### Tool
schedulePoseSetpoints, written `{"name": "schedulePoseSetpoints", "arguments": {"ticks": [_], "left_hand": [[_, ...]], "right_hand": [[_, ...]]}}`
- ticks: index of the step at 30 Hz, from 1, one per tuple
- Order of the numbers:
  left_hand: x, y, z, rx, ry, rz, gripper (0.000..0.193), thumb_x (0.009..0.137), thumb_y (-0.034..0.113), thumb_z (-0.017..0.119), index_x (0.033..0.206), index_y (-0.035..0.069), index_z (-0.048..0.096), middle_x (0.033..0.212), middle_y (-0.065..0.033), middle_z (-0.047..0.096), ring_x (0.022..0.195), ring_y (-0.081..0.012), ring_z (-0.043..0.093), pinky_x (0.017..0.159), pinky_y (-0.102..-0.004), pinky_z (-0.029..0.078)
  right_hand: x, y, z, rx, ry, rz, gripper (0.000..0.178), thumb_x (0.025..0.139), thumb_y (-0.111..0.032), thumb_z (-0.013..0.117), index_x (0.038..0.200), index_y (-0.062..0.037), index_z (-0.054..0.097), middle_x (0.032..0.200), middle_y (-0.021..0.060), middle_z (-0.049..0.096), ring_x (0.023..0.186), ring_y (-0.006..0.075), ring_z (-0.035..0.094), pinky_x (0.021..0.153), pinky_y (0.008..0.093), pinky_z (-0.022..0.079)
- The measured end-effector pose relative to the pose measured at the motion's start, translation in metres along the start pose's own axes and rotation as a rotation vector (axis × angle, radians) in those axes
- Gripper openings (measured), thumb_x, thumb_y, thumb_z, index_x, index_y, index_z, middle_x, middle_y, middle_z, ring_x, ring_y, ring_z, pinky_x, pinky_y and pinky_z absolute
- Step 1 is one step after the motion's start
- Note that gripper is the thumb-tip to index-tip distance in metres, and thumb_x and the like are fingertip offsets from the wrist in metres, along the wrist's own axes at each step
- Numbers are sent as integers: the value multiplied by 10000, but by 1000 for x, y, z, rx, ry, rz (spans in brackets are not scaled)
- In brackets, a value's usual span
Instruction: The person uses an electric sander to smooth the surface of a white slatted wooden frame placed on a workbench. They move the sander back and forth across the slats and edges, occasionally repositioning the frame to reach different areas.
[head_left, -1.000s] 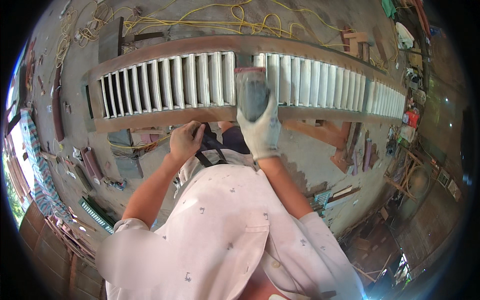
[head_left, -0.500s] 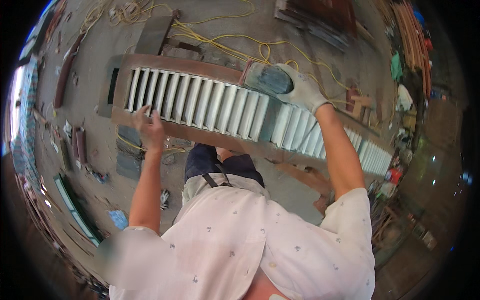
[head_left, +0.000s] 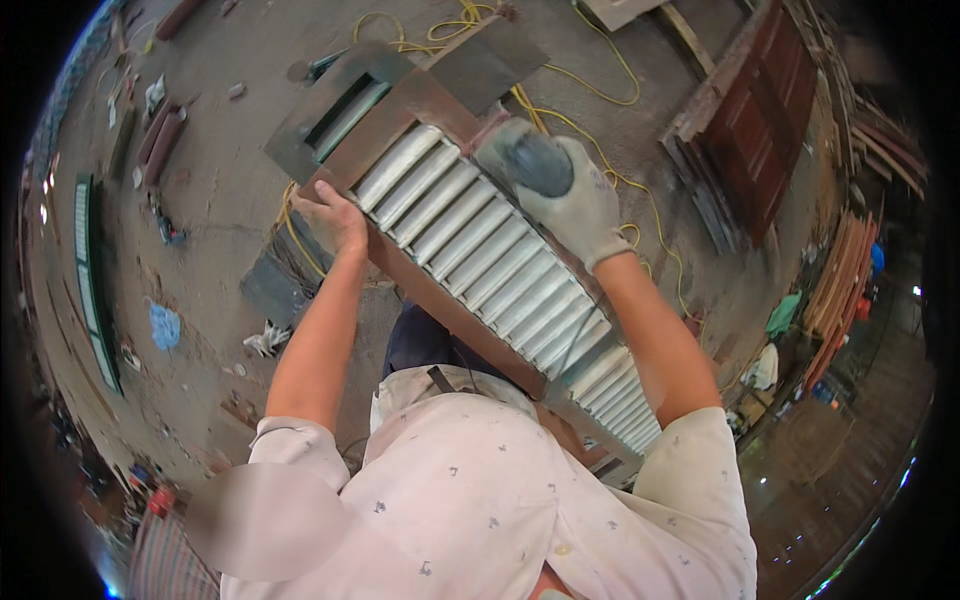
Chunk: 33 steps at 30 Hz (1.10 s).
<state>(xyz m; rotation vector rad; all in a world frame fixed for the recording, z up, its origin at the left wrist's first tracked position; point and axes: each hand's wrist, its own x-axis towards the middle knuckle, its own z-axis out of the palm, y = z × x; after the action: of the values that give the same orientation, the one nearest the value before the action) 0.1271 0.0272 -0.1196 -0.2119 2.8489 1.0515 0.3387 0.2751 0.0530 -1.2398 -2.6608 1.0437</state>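
A louvered shutter (head_left: 415,262) with a brown frame and pale slats lies slantwise in front of me, its far left end near the top middle. My right hand (head_left: 575,205), in a whitish work glove, grips a dark, rounded power sander (head_left: 540,160). The sander is over the frame's far long side, near the slats; its underside is blurred. My bare left hand (head_left: 340,222) holds the near edge of the frame at the left end, fingers against the wood. A thin dark cord (head_left: 578,340) crosses the slats.
A dark flat board (head_left: 490,62) and a frame with a slot (head_left: 345,105) lie beyond the shutter. Yellow hose (head_left: 600,150) loops over the floor. Reddish door panels (head_left: 765,120) lean at the right; a green louvered piece (head_left: 95,290) lies far left.
My view has turned, so the shutter now slants more steeply. The left hand has come from above the slats onto the frame's near edge. The sander is nearer the shutter's left end.
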Motion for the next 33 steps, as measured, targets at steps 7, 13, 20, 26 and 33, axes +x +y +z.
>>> {"name": "schedulePoseSetpoints", "arguments": {"ticks": [7, 13, 20, 26, 33], "left_hand": [[8, -13, 5, 28, 63, 8, 659, 1149, 436, 437, 1592, -51, 394, 1612, -306, 499, 1459, -477, 529, 1185, -540, 444], [12, -6, 8, 68, 42, -11, 668, 1151, 443, 418, 1607, -41, 355, 1632, -304, 473, 1449, -483, 539, 1183, -554, 451], [15, -18, 6, 60, 38, 40, 705, 1151, 449, 413, 1620, -68, 313, 1625, -332, 461, 1412, -523, 555, 1157, -571, 468], [9, -16, 7, -15, 44, 80, 693, 1145, 433, 461, 1592, -89, 371, 1592, -360, 485, 1416, -528, 550, 1165, -560, 467], [5, -3, -15, -113, -24, -14, 706, 1127, 417, 500, 1630, -50, 334, 1566, -391, 485, 1395, -563, 553, 1137, -584, 491]], "right_hand": [[116, -103, 44, -26, -23, -63, 748, 791, -493, 823, 1385, -78, 638, 1284, 221, 768, 1229, 408, 734, 1057, 505, 568], [98, -95, 36, -21, -5, -47, 765, 789, -536, 816, 1387, -92, 640, 1273, 241, 770, 1227, 421, 733, 1051, 508, 567], [-21, -11, -37, -321, -185, 143, 770, 761, -441, 885, 1392, -71, 645, 1225, 231, 775, 1186, 412, 738, 1031, 482, 556], [-22, 4, -27, -33, -79, -46, 884, 699, -252, 922, 1502, -39, 620, 1413, 236, 718, 1321, 366, 695, 1111, 440, 543], [93, -104, 19, -98, -94, -207, 862, 791, -422, 840, 1561, -115, 603, 1431, 223, 714, 1339, 391, 676, 1126, 478, 536]]}}
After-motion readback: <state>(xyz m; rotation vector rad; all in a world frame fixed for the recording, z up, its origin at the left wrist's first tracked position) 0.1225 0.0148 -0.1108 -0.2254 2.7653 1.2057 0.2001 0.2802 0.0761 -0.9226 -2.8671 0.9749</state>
